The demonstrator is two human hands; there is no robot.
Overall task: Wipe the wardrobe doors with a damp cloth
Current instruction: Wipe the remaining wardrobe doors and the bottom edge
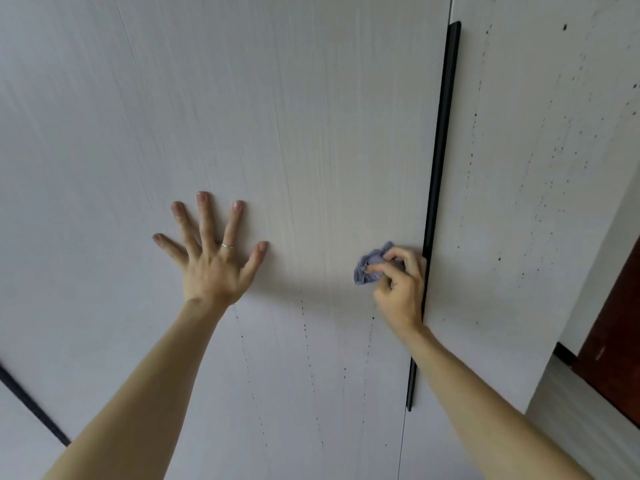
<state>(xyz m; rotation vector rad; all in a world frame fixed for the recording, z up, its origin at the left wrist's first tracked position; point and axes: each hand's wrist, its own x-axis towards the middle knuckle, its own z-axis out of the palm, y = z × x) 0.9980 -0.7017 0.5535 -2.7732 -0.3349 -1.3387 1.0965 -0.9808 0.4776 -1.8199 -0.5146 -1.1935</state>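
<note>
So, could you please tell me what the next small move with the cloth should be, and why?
Probably slide the right hand and its bunched cloth straight down the door, beside the black handle. Dotted trails of dark specks run just below the cloth, while the panel above it looks free of them. The left hand lies flat on the door, seemingly bracing.

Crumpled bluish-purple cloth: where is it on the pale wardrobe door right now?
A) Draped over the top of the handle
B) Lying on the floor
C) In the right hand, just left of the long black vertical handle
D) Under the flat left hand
C: the crumpled bluish-purple cloth is bunched in the right hand, just left of the long black vertical handle, while the left hand lies flat and bare on the pale wardrobe door.
</note>
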